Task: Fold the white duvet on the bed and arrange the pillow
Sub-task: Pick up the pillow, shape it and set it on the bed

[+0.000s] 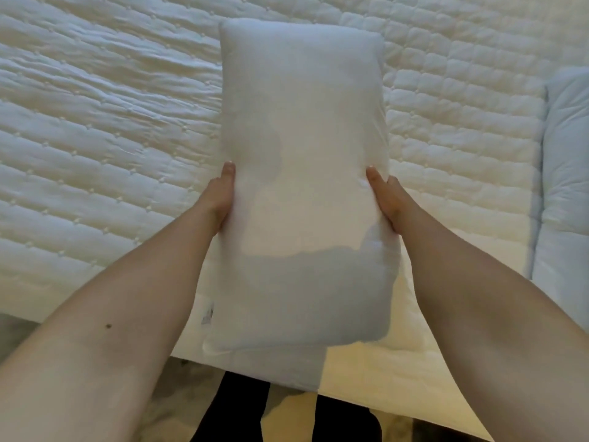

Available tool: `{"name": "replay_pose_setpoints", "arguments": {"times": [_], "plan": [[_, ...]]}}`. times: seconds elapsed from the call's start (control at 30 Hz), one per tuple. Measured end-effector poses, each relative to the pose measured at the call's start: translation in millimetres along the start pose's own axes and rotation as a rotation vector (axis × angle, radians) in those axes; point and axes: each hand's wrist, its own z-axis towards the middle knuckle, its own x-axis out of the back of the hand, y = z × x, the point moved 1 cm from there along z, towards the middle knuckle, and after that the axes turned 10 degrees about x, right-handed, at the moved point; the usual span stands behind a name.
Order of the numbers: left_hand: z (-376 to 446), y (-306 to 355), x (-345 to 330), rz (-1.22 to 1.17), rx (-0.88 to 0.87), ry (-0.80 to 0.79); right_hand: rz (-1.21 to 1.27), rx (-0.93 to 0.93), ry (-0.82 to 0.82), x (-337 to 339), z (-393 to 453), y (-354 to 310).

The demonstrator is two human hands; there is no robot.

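A long white pillow [302,148] is held lengthwise in front of me, above the quilted bed [105,129]. My left hand [220,199] grips its left edge, thumb on top and fingers hidden behind. On the opposite edge, my right hand [387,199] grips the same way. A small label shows on the pillow's lower left seam. At the right edge of the view lies a thick white folded duvet [564,186], resting on the bed.
The bed's near edge runs across the bottom of the view, with pale floor [19,333] below it at the left. My dark-clothed legs [229,409] stand against the bed edge.
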Motion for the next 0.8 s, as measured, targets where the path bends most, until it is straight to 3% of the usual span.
{"name": "replay_pose_setpoints", "arguments": {"times": [0.1,0.2,0.4,0.6,0.8], "plan": [[-13,-1,-7,-0.046,0.015,0.056,0.012,0.013,-0.015,0,-11,-1],[-90,36,-23,-0.075,-0.094,0.1,0.062,0.081,-0.012,6,-23,-17],[-145,74,-28,-0.11,-0.279,0.203,0.148,0.228,0.037,39,-68,-74],[-219,118,-48,-0.098,-0.46,0.153,0.208,0.322,0.147,110,-131,-111],[-304,189,-126,-0.088,-0.653,0.057,0.25,0.376,0.346,227,-187,-121]]}}
